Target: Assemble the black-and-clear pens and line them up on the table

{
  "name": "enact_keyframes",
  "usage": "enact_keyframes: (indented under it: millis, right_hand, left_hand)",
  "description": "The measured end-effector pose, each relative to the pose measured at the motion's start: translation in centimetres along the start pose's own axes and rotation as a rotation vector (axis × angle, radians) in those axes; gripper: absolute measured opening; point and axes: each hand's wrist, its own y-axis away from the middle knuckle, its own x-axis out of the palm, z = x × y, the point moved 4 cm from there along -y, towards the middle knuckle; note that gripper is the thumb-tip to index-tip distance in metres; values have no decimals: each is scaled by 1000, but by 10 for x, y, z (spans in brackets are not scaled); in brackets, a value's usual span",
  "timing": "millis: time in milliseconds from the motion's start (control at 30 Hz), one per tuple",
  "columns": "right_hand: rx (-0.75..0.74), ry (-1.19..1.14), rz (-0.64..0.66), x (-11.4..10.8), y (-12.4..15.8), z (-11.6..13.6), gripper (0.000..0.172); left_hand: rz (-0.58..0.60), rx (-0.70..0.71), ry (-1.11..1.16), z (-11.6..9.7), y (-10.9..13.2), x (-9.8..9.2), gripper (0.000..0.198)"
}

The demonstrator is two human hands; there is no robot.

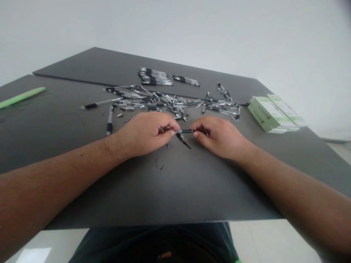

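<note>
My left hand (146, 132) and my right hand (218, 136) meet over the dark grey table (175, 190), both pinched on one black pen (186, 131) held level between them. A thin dark part (183, 140) slants down from the pen toward the tabletop. Just behind my hands lies a loose pile of pens and pen parts (170, 100), black and clear. Further back, a tidy row of pens (155, 76) lies side by side, with a smaller bunch (186, 80) to its right.
Green-and-white boxes (274, 113) sit at the right side of the table. A light green pen-like object (22, 96) lies at the far left. Small dark bits (160, 165) are scattered near my hands. A white wall stands behind.
</note>
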Motion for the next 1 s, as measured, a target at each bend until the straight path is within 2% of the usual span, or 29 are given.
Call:
enact_keyframes:
  millis: [233, 567, 900, 1000]
  right_hand:
    - [-39, -27, 12, 1, 1, 5, 16]
    - [-59, -21, -16, 1, 2, 9, 18]
    - [28, -115, 22, 3, -1, 6, 17]
    - [59, -153, -5, 0, 0, 4, 16]
  left_hand:
    - [-82, -2, -62, 0, 3, -2, 23]
    - [-112, 86, -79, -2, 2, -2, 19]
    - [-69, 41, 10, 1, 1, -3, 23]
    - [-108, 25, 49, 5, 2, -10, 27]
